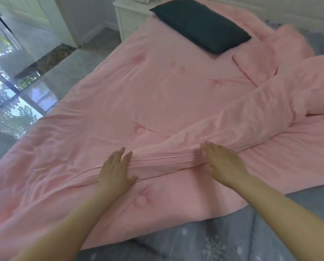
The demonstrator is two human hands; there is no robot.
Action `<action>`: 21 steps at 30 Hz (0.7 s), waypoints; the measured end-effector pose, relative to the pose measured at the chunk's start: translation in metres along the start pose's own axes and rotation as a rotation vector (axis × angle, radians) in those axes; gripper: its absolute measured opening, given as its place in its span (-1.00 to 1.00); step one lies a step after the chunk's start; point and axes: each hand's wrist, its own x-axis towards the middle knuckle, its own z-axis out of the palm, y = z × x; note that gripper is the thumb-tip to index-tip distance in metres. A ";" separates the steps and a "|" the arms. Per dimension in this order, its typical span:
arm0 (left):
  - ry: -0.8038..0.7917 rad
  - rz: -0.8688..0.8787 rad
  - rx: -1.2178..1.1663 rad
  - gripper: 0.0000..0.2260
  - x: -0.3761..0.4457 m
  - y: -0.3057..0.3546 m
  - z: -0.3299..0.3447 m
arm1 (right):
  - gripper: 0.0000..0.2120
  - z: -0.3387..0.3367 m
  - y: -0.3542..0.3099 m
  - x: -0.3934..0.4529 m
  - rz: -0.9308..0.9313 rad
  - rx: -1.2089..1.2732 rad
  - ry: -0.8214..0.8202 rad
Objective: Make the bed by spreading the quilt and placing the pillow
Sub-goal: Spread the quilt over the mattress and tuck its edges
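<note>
Grey patterned bedding (204, 240) lies closest, under both forearms, with the pink quilt (138, 95) spread over most of the bed beyond it. Both hands rest flat on a piped, folded edge of the quilt: the left hand (115, 167) presses down with fingers straight and slightly spread, and the right hand (220, 162) lies palm down with fingers extended along the same edge, neither one closed around the fabric. To the right a long stretch of quilt is folded back on itself in a thick bunched ridge (261, 102), leaving the grey bedding bare on that side. Judging by the soft creases and puffy tufted dimples, the quilt is light, limp and padded; it should slide easily, and the piped edge beneath the hands looks like the best place to pinch and draw it rightward. A dark pillow (200, 25) lies at the far end on top of the quilt, and may drag if the cloth is pulled hard. Beside the bed's far corner stands a white nightstand (131, 17), with glossy floor (25, 95) to the left.
</note>
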 end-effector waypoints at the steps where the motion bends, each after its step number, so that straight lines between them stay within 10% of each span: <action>1: 0.021 -0.010 -0.019 -0.26 0.006 0.002 0.008 | -0.36 0.008 -0.001 0.012 -0.006 -0.004 0.037; 7: 0.260 0.198 0.052 -0.52 0.000 -0.007 0.057 | -0.11 0.068 -0.002 0.046 0.084 -0.213 0.034; 12: 0.270 0.335 0.147 -0.59 -0.022 -0.006 0.060 | -0.78 0.091 0.005 0.036 -0.069 -0.277 0.071; 21: 0.177 0.287 0.123 -0.72 -0.066 0.029 0.009 | -0.89 0.040 0.039 -0.029 -0.056 0.006 -0.061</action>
